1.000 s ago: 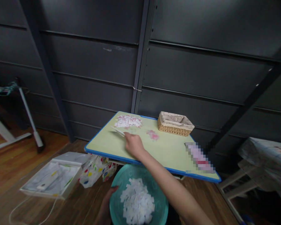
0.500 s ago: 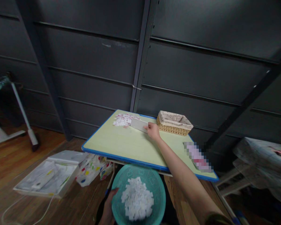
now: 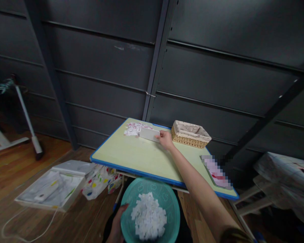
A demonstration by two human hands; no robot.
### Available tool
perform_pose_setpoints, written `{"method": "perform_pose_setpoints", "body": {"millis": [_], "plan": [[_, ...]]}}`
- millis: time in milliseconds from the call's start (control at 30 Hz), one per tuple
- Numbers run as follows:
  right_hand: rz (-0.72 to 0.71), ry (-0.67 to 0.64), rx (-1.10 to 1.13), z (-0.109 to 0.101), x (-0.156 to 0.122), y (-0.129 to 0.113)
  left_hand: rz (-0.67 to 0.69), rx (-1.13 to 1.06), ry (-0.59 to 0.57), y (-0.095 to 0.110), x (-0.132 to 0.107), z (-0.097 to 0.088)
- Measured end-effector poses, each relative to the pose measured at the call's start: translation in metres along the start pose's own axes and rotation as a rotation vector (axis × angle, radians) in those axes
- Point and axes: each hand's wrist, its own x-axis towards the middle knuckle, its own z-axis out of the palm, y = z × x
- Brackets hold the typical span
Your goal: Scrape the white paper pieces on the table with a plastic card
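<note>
My right hand (image 3: 165, 139) reaches across a small yellow-green table with a blue rim (image 3: 131, 170) and grips a white card (image 3: 149, 133), its edge resting on the tabletop. Just left of the card lies a pile of small white and pink paper scraps (image 3: 133, 128) at the table's far corner. Below the near edge my left hand (image 3: 116, 226) grips the rim of a teal plastic bowl (image 3: 170, 205) that holds a heap of white paper scraps (image 3: 148, 216).
A wicker basket (image 3: 191, 133) sits at the table's back right, a blurred flat item (image 3: 216, 171) near its right edge. On the wooden floor to the left lie an open white box (image 3: 53, 184) and a dotted bag (image 3: 98, 181). Dark panelled wall behind.
My right hand swung from the table's middle to the far side, now holding the card upright beside the scrap pile. The pink scraps that lay mid-table are gone from there.
</note>
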Motion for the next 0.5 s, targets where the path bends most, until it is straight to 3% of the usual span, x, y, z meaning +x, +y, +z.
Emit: {"method": "perform_pose_setpoints", "body": {"millis": [300,500], "plan": [[-0.005,-0.079,0.198,0.003,0.003,-0.008,0.045,0.078,-0.005,-0.001,0.000,-0.004],[-0.076,-0.127,0.127,0.022,0.016,-0.014,0.033,0.076,0.011,0.001,0.003,-0.004]]}}
